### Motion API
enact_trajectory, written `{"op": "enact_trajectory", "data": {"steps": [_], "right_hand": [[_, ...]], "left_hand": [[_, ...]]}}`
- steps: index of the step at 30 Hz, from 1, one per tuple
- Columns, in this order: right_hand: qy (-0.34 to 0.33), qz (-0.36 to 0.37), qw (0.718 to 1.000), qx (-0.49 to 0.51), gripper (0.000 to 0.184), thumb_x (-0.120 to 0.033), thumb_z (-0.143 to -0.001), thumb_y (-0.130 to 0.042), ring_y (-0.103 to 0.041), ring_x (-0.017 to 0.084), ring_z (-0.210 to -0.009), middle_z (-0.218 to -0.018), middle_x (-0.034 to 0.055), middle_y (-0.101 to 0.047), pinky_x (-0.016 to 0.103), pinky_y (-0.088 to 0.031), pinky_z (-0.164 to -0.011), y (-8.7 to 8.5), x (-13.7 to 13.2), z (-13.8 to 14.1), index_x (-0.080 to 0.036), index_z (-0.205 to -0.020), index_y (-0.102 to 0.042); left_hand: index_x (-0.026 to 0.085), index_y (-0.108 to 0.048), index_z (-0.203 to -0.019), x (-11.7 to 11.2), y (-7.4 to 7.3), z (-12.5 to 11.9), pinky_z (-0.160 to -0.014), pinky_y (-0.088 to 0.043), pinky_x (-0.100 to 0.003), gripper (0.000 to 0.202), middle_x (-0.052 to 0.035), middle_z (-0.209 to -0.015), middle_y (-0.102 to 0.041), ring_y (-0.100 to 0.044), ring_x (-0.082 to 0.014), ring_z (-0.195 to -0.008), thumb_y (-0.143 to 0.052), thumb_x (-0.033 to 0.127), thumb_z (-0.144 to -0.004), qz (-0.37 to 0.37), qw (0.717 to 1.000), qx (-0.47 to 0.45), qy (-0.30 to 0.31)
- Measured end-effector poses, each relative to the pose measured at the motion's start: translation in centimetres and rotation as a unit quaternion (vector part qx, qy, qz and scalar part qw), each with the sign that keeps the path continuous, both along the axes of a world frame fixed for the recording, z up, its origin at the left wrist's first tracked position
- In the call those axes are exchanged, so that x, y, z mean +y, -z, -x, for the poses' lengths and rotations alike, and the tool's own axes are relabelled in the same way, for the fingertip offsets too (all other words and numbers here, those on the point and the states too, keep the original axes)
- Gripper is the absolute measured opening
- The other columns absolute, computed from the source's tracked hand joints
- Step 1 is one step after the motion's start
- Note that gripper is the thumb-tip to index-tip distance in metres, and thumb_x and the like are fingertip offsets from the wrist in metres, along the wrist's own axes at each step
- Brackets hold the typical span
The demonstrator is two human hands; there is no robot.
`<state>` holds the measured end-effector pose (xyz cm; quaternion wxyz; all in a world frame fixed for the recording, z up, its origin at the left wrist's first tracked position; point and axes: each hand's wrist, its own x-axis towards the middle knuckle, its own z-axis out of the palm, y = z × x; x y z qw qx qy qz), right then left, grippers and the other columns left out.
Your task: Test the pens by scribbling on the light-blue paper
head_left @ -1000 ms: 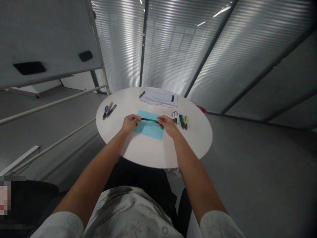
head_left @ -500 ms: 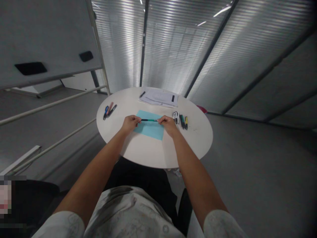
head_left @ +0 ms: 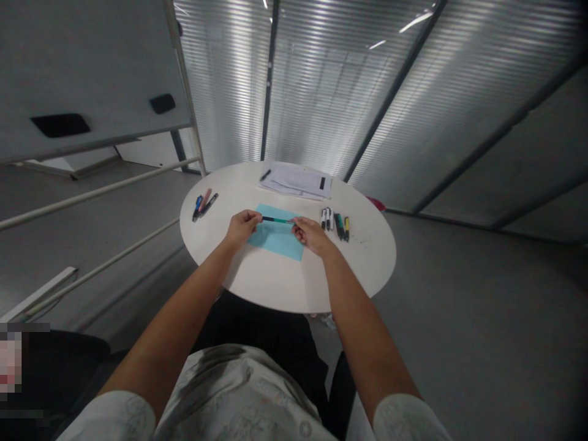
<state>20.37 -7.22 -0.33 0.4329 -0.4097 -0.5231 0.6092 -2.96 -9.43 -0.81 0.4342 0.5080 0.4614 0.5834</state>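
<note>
White patterned sleeves (head_left: 407, 419) sit at the bottom of the view, either side of a grey-smudged white shirt (head_left: 229, 392) and above dark trousers (head_left: 257, 318). Both bare forearms reach over the near edge of a round white table (head_left: 367, 269). The left hand (head_left: 242, 228) and right hand (head_left: 312, 236) are apart, each pinching one end of a green-and-black pen (head_left: 277, 219), which spans the gap between them, level, over the upper part of a sheet of light blue paper (head_left: 275, 241) near the table's middle. Whether the pen touches the sheet is hard to tell.

Left of the sheet, toward the table's left edge, a small bunch of pens (head_left: 204, 205) lies close together, blue, pink and black among them. Right of the right hand, a row of markers (head_left: 335, 223) lies side by side, white, green and yellow. Near the far edge sits a stack of papers (head_left: 296, 182), with a black pen (head_left: 265, 175) on its left corner. A red object (head_left: 375, 203) peeks out just past the far right edge. Beyond stand a whiteboard (head_left: 92, 67) on a frame to the left and slatted blinds (head_left: 321, 79) behind, above a grey floor (head_left: 459, 318).
</note>
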Motion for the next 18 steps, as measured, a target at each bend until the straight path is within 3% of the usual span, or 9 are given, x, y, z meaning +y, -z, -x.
{"op": "enact_trajectory", "data": {"steps": [9,18], "right_hand": [[0.0,-0.012,1.0,0.007,0.038,-0.048,-0.069,-0.078,-0.052,0.006,-0.047,-0.07,0.0026,-0.07,0.018,-0.032,-0.04,-0.04,-0.05,-0.14,-0.016,-0.086,-0.066],[-0.018,-0.012,1.0,-0.003,0.041,-0.056,-0.076,-0.07,-0.051,0.008,-0.044,-0.06,0.0021,-0.066,0.019,-0.033,-0.039,0.5,0.38,-0.16,-0.016,-0.088,-0.065]], "left_hand": [[0.014,-0.07,-0.092,-0.26,-0.13,0.01,-0.046,-0.03,-0.022,0.036,0.003,-0.057,-0.054,-0.046,-0.0078,-0.047,-0.075,0.038,-0.066,0.016,1.0,0.014,0.001],[0.015,-0.065,-0.072,-0.24,-0.15,-0.06,-0.045,-0.027,-0.022,0.025,0.0034,-0.05,-0.05,-0.043,-0.008,-0.046,-0.073,0.038,-0.069,0.007,1.0,0.017,0.005]]}}
